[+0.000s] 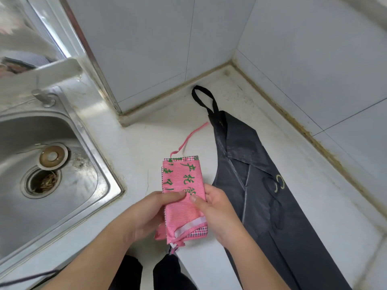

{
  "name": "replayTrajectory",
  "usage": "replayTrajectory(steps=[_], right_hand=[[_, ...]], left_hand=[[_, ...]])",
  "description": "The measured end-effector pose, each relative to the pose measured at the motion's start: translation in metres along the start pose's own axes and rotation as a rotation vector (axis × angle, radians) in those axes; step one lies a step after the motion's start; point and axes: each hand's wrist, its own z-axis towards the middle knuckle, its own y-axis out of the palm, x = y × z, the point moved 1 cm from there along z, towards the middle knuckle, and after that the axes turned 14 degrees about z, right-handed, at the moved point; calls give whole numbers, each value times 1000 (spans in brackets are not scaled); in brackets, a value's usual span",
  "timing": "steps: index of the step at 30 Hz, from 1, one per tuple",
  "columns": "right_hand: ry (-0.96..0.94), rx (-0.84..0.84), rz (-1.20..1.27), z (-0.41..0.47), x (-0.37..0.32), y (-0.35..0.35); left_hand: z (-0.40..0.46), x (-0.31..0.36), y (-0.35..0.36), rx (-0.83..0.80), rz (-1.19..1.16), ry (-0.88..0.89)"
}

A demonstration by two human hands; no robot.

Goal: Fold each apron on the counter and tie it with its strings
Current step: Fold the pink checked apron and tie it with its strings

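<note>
A pink apron [182, 176] with green characters is folded into a narrow packet near the counter's front edge. Its pink string [189, 139] trails away toward the wall. My left hand [150, 212] grips the packet's left side, thumb on top. My right hand [215, 208] holds the right side, thumb pressing the fabric. A black apron [251, 185] lies to the right, folded into a long strip, with its neck loop [204, 99] toward the back corner.
A steel sink [48, 164] with an open drain sits at the left, its rim close to the pink packet. White tiled walls [157, 49] close off the back and right of the white counter [142, 143]. A dark cord crosses the bottom left.
</note>
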Motion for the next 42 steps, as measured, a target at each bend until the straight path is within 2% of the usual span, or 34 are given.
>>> replayTrajectory(steps=[2,4,7,12,17,23,26,31,36,40,42], right_hand=[[-20,14,-5,-7,-5,-2],[-52,63,-83,-10,-8,-3],[-112,126,-174,-19,-14,-8],[-103,78,-138,-39,-30,-3],[-69,-11,38,-55,-53,10],[-120,-82,392,-69,-66,50],[-144,-102,510,-76,-72,74],[-157,-76,550,-82,-82,111],[-213,12,431,-81,-98,136],[-305,25,198,-93,-119,157],[-325,-25,164,-102,-128,161]], left_hand=[[-6,5,7,3,38,33],[-10,7,10,97,140,71],[-22,20,22,231,166,125],[-49,38,35,338,298,281],[-85,52,25,206,278,326],[-120,63,1,16,0,439],[-139,72,-12,-111,-66,468],[-157,83,-37,-122,-129,411],[-181,98,-54,-246,-256,397],[-196,116,-53,25,96,476],[-203,124,-54,86,153,525]])
